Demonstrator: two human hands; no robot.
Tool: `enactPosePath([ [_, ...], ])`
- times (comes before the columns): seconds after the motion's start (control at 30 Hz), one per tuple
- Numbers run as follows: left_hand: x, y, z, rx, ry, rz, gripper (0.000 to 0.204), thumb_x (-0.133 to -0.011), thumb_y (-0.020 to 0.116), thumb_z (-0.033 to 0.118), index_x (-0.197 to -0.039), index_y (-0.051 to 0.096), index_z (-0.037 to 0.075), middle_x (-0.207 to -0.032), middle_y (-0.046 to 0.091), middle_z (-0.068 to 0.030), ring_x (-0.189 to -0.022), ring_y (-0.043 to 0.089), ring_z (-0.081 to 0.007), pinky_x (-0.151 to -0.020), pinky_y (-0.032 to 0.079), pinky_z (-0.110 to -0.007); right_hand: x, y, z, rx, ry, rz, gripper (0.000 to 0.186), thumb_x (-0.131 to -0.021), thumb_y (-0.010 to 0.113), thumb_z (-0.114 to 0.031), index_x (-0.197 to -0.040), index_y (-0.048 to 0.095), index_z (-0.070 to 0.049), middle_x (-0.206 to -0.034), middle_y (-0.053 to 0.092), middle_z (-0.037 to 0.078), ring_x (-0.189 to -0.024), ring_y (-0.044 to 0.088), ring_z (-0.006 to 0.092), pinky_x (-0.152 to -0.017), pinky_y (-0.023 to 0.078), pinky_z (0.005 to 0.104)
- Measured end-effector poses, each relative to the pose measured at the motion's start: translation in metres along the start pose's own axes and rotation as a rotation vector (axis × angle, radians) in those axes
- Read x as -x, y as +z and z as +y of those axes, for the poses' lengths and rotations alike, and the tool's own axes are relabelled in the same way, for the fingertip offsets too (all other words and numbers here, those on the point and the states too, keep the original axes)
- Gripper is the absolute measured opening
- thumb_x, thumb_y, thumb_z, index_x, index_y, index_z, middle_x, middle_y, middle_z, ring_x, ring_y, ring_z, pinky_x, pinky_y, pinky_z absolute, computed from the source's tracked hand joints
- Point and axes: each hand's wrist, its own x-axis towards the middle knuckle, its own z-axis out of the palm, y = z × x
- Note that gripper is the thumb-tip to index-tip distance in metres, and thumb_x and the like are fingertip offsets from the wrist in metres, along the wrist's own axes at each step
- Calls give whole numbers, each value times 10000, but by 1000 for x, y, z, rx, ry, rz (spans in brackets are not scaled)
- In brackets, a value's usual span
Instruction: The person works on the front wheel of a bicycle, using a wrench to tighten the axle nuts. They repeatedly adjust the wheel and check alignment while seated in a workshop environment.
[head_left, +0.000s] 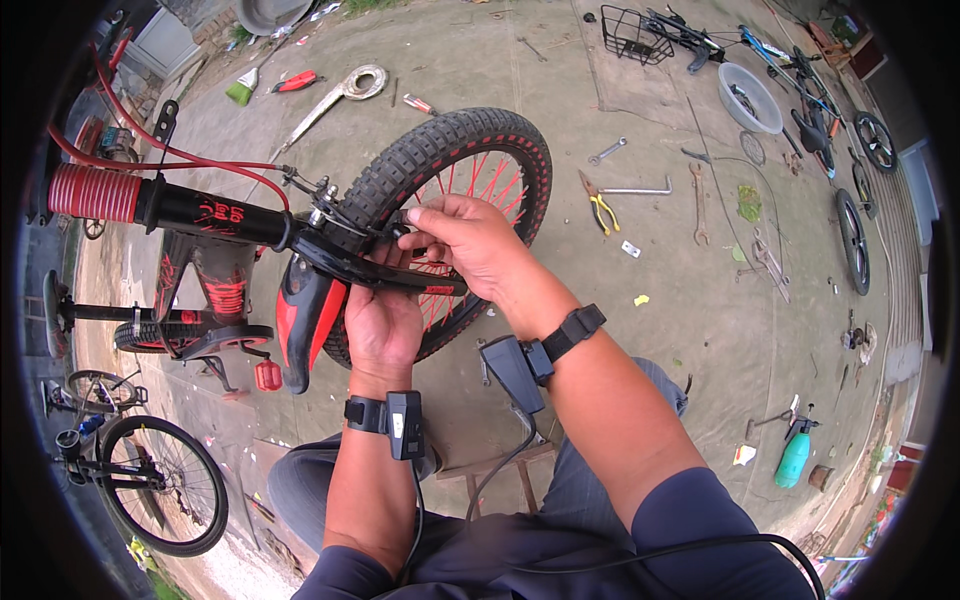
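Though partly hidden, dark part [399, 218] apparently tight in right grip [468, 240], beside fork [350, 264]; left grip [384, 325] unreadable.

Left hand [385, 325] has its fingers partly behind the fork [350, 262], so no clue what they're touching. The dark bit [396, 222] at the right hand [470, 240]'s fingertips is too small to ID. Same with the stuff in the tub [765, 110].

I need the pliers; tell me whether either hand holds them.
No, the yellow-handled pliers lie on the ground, right of the front wheel.
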Motion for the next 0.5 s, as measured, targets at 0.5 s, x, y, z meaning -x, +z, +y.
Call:
enactPosePath([
  [0.5,4,10,2,-74,14,52,384,-1047,382,312,-1252,593,66,-1265,642,-72,-1251,538,-237,-1135,315,-418,3,0,-1,60,25,-5,161,-921,699,-189,-977,690,-38,-831,724,61,-708,614,89,-646,454,233],
])
